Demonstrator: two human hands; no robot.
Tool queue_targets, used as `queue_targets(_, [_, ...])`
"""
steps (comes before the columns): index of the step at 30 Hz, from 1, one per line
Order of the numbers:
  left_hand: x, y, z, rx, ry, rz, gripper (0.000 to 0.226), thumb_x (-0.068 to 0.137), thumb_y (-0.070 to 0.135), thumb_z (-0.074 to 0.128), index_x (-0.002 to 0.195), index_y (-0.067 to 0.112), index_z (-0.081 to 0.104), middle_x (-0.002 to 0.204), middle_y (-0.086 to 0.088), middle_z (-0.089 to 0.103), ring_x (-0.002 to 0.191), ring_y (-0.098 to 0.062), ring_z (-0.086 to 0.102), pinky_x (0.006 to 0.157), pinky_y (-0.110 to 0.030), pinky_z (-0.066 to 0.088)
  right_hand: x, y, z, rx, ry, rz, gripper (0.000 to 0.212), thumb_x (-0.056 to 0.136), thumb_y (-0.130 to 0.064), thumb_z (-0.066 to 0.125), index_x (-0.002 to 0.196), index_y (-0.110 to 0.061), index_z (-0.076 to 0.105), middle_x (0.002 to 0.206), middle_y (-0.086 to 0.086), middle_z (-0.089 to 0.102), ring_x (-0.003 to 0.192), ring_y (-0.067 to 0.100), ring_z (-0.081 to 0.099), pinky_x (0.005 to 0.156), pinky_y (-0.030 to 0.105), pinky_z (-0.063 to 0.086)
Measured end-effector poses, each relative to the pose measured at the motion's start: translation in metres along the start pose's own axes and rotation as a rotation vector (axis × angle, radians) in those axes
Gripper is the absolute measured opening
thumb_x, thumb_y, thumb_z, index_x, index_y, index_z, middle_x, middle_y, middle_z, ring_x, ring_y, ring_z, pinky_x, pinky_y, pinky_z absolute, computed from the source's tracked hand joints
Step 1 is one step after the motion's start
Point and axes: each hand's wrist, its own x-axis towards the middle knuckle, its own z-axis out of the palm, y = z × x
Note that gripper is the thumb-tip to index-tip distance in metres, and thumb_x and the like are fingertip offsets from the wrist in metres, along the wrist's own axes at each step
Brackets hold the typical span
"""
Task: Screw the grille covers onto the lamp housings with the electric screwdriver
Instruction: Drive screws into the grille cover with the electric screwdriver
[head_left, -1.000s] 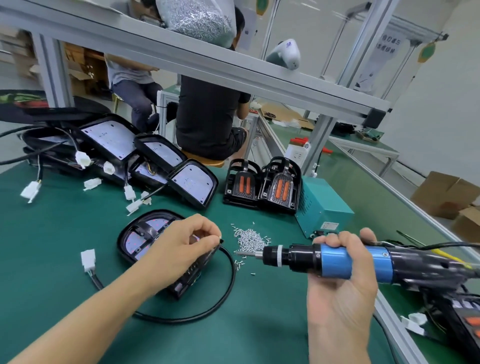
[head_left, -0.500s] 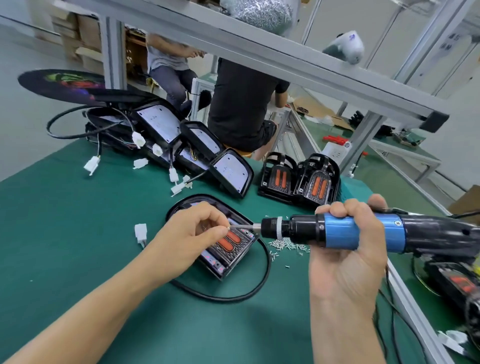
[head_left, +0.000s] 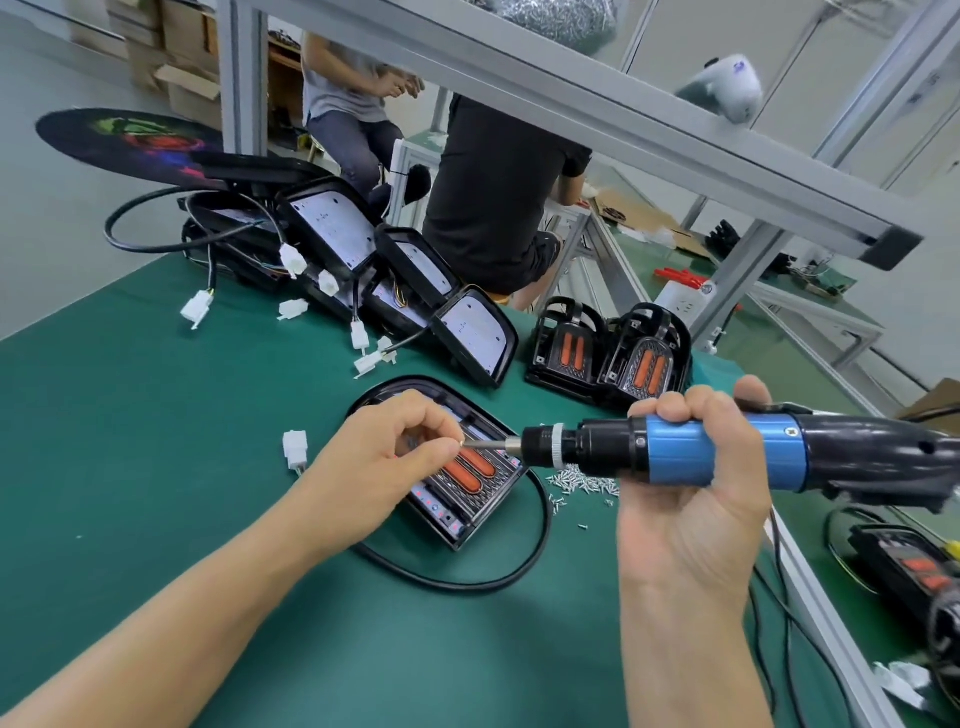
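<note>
Head view: at lower right the right hand (head_left: 691, 499) grips the blue electric screwdriver (head_left: 727, 457) level, bit pointing left. At centre the left hand (head_left: 384, 462) pinches a small screw (head_left: 462, 442) against the bit tip, above the lamp housing (head_left: 457, 467) on the green table (head_left: 130, 441). Loose screws (head_left: 582, 483) lie just right. Farther back stand open housings (head_left: 415, 291) and grille covers (head_left: 608, 353).

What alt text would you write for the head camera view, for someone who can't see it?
Over a green bench mat, the right hand grips a blue-and-black electric screwdriver held level, while the left hand pinches a small silver screw at its bit tip. Below lies a black lamp housing with an orange-slotted grille cover, beside loose silver screws.
</note>
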Motion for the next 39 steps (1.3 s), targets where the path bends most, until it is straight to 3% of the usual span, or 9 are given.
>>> queue_targets(3, [0.0, 0.0, -0.002, 0.069, -0.019, 0.031, 0.016, 0.088, 0.008, 0.062, 0.078, 0.021, 0.064, 0.077, 0.0, 0.06, 0.062, -0.001, 0.046, 0.064, -0.007, 0.037, 0.001, 0.002, 0.0, -0.01, -0.006, 0.002, 0.028, 0.078, -0.003, 0.059, 0.096, -0.024, 0.055, 0.068, -0.007, 0.054, 0.061, 0.008, 0.056, 0.072, 0.024, 0.052])
queue_targets(9, [-0.002, -0.01, -0.01, 0.214, -0.079, 0.06, 0.015, 0.091, 0.009, 0.058, 0.081, 0.02, 0.06, 0.079, 0.009, 0.056, 0.069, -0.001, 0.047, 0.066, -0.01, 0.034, 0.002, 0.014, -0.001, -0.065, -0.053, 0.039, 0.029, 0.083, 0.001, 0.057, 0.099, -0.023, 0.054, 0.07, -0.005, 0.053, 0.063, 0.009, 0.056, 0.074, 0.026, 0.051])
queue_targets(16, [-0.006, -0.026, -0.02, 0.647, -0.096, 0.154, 0.011, 0.096, 0.02, 0.049, 0.087, 0.02, 0.057, 0.086, 0.015, 0.049, 0.076, -0.004, 0.039, 0.07, -0.02, 0.028, -0.001, 0.024, -0.006, -0.315, -0.108, 0.015, 0.033, 0.075, -0.001, 0.06, 0.101, -0.019, 0.051, 0.064, -0.007, 0.056, 0.063, 0.014, 0.053, 0.069, 0.027, 0.046])
queue_targets(23, [-0.013, -0.03, -0.002, 0.654, -0.086, 0.125, 0.01, 0.097, 0.023, 0.045, 0.092, 0.021, 0.054, 0.074, 0.016, 0.044, 0.068, -0.012, 0.043, 0.066, -0.026, 0.036, -0.008, 0.028, -0.01, -0.395, -0.186, 0.042, 0.037, 0.075, 0.0, 0.061, 0.105, -0.019, 0.049, 0.066, -0.002, 0.053, 0.065, 0.018, 0.052, 0.071, 0.028, 0.047])
queue_targets(32, [-0.012, -0.033, 0.0, 0.666, -0.06, 0.157, 0.01, 0.096, 0.021, 0.048, 0.09, 0.02, 0.056, 0.08, 0.014, 0.052, 0.07, -0.009, 0.042, 0.068, -0.03, 0.041, -0.008, 0.032, -0.012, -0.444, -0.198, 0.051, 0.032, 0.074, 0.0, 0.062, 0.095, -0.023, 0.053, 0.068, 0.0, 0.053, 0.066, 0.017, 0.054, 0.069, 0.026, 0.048])
queue_targets(39, [-0.011, -0.035, 0.001, 0.689, -0.064, 0.151, 0.011, 0.096, 0.023, 0.047, 0.088, 0.023, 0.054, 0.081, 0.016, 0.051, 0.074, -0.008, 0.044, 0.071, -0.029, 0.043, -0.008, 0.033, -0.012, -0.435, -0.206, 0.062, 0.03, 0.073, 0.001, 0.064, 0.074, -0.029, 0.06, 0.073, 0.004, 0.051, 0.068, 0.018, 0.053, 0.072, 0.027, 0.049])
